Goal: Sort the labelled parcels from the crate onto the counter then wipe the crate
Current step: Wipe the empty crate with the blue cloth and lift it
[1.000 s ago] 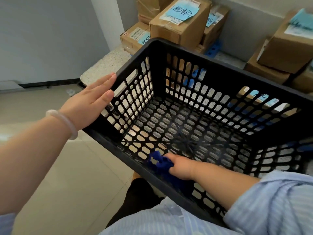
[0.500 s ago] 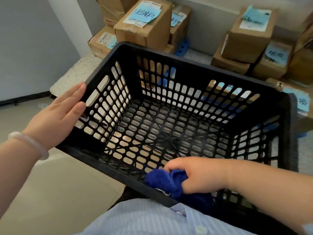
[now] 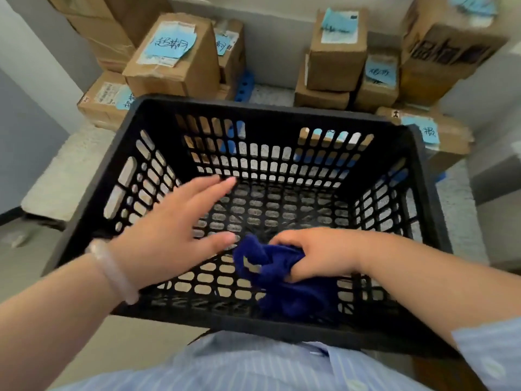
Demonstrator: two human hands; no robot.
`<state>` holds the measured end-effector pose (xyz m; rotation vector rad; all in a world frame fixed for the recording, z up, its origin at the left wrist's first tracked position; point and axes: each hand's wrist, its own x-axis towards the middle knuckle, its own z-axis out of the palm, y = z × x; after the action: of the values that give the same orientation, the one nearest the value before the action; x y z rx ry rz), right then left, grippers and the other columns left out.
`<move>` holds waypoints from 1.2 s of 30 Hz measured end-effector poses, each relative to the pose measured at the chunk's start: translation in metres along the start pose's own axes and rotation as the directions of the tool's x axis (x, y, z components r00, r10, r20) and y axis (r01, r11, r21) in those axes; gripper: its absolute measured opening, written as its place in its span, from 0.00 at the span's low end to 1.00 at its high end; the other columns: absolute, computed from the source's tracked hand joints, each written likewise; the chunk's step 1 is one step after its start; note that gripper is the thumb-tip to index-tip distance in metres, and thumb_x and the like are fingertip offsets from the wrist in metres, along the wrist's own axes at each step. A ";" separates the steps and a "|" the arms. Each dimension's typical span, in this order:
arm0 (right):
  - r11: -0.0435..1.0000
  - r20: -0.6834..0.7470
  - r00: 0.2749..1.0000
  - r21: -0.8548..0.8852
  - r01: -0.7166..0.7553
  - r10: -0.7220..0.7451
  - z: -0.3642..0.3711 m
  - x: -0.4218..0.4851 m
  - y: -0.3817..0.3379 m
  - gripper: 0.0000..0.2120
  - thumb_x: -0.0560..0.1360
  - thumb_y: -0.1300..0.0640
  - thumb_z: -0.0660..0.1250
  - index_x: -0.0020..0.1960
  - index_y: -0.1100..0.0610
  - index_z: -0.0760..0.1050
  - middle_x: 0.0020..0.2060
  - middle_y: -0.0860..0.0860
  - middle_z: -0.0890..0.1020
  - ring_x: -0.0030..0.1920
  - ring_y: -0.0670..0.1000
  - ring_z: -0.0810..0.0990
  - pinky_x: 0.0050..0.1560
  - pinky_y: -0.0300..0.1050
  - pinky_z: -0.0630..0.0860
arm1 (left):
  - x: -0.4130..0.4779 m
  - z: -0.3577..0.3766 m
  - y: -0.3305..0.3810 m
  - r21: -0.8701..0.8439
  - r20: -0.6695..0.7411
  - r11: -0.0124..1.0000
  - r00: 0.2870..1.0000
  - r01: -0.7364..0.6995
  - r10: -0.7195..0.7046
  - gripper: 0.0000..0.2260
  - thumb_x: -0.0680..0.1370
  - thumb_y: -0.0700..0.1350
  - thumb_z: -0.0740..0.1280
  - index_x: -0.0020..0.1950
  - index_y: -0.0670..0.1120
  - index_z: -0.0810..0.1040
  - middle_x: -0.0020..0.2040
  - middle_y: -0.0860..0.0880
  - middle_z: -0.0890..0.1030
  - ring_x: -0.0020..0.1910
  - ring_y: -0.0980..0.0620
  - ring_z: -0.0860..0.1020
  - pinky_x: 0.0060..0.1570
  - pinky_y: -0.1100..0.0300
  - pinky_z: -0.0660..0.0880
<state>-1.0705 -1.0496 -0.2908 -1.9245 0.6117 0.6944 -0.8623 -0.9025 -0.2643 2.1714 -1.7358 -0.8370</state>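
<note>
1. Head view, looking down: the black slotted crate (image 3: 267,110) fills the middle. Its far end sits over the speckled counter (image 3: 70,165) and its near rim is up close to the person's striped blue shirt (image 3: 253,365).
2. The left hand (image 3: 172,230) is over the crate's inside, near the left wall. Its fingers are straight and fanned out, the palm faces down, and it is gripping nothing. It is smeared with blur, so I cannot tell whether it touches the plastic.
3. A pale bracelet (image 3: 112,272) rides on that left wrist, just above the crate's near rim.
4. The right hand (image 3: 318,255) is low in the crate with its fingers curled tight round a dark blue cloth (image 3: 296,294). The bunched cloth sits on the crate's floor by the near wall and spills out below the fist.
5. The two hands are close together, and the left thumb is just beside the cloth's upper edge.
6. The parcels are on the counter beyond the crate. A left stack of cardboard boxes (image 3: 174,69) and a right stack (image 3: 335,60) stand against the grey wall, most of them with blue handwritten labels.
7. One more labelled box (image 3: 423,128) lies just beside the crate's far right corner.
8. Between the stacks there is a bright blue plastic piece (image 3: 244,86), partly hidden.
</note>
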 end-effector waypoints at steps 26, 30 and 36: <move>0.795 -0.796 -0.028 0.605 -0.053 0.604 0.126 -0.098 0.041 0.26 0.78 0.39 0.48 0.76 0.39 0.58 0.69 0.34 0.64 0.66 0.29 0.58 0.67 0.27 0.52 | 0.086 0.144 0.097 -0.457 0.690 0.832 0.465 -0.314 0.555 0.21 0.81 0.40 0.63 0.74 0.50 0.67 0.62 0.51 0.68 0.60 0.54 0.70 0.56 0.81 0.61; 0.799 -0.801 -0.001 0.598 -0.065 0.599 0.139 -0.100 0.042 0.24 0.79 0.41 0.47 0.74 0.36 0.54 0.59 0.27 0.67 0.59 0.20 0.61 0.55 0.16 0.53 | 0.099 0.184 0.096 -0.300 0.720 0.874 0.511 -0.382 0.471 0.24 0.79 0.41 0.64 0.75 0.51 0.65 0.69 0.47 0.66 0.67 0.48 0.70 0.58 0.71 0.63; 0.795 -0.795 -0.021 0.606 -0.020 0.606 0.117 -0.093 0.045 0.25 0.77 0.37 0.44 0.74 0.37 0.56 0.56 0.19 0.60 0.56 0.16 0.57 0.56 0.19 0.53 | 0.127 0.216 0.074 0.040 0.760 0.886 0.590 -0.462 0.273 0.26 0.79 0.50 0.66 0.75 0.56 0.60 0.69 0.46 0.67 0.65 0.44 0.72 0.66 0.50 0.70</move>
<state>-1.1912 -0.9510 -0.2979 -1.5031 2.0083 -0.7715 -1.0281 -1.0078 -0.4364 1.5160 -2.6709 -1.6058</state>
